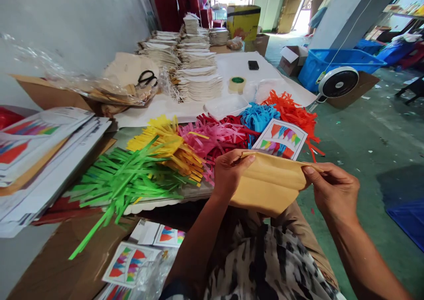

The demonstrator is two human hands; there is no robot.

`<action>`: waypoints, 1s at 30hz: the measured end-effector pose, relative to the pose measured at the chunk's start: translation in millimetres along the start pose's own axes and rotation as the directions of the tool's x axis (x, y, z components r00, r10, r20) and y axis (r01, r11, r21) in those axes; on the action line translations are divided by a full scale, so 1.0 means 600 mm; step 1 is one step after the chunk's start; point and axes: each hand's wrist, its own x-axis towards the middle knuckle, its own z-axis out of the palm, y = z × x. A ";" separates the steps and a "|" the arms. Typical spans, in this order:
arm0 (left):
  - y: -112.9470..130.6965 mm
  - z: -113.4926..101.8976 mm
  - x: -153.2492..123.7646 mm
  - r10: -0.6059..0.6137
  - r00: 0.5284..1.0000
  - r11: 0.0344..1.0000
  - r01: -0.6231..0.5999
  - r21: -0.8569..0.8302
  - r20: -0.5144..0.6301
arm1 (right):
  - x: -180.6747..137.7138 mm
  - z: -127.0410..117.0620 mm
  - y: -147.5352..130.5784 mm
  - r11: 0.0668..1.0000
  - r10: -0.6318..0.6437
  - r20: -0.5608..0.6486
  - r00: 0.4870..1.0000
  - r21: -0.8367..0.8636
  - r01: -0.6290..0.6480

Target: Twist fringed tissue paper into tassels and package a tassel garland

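A tan kraft paper envelope (pixel 265 185) is stretched between my two hands above my lap. My left hand (pixel 230 172) pinches its left upper corner, thumb on top. At the opposite corner my right hand (pixel 334 187) grips the edge between thumb and fingers. Just beyond the envelope lies a printed card (pixel 281 139) showing colourful tassel garlands. Bundles of cut paper fringe spread over the table's near side: green (pixel 132 174), yellow (pixel 168 145), pink (pixel 212 136), blue (pixel 260 117) and orange-red (pixel 291 110). Dark red strips lie partly under the pink ones.
Stacked pale bundles (pixel 198 84) stand farther back, near a tape roll (pixel 237 84), a black phone (pixel 253 65) and black scissors (pixel 147 77). Printed sheets (pixel 49 159) pile up at left. A fan (pixel 339 83) stands right, before a blue crate (pixel 344 59). More cards (pixel 130 262) lie lower left.
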 end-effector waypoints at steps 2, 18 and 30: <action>0.002 0.000 0.000 -0.004 1.000 1.000 0.004 0.000 0.013 | 0.000 -0.001 0.003 0.999 0.023 0.009 1.000 0.033 -0.024; 0.006 0.004 0.014 -0.199 0.965 0.895 0.251 -0.370 0.172 | 0.004 0.015 -0.028 0.974 0.161 0.084 0.983 0.147 -0.172; 0.011 0.015 0.003 -0.328 0.924 0.912 0.364 -0.190 0.196 | -0.003 -0.004 -0.013 1.000 -0.009 0.068 0.998 0.014 0.008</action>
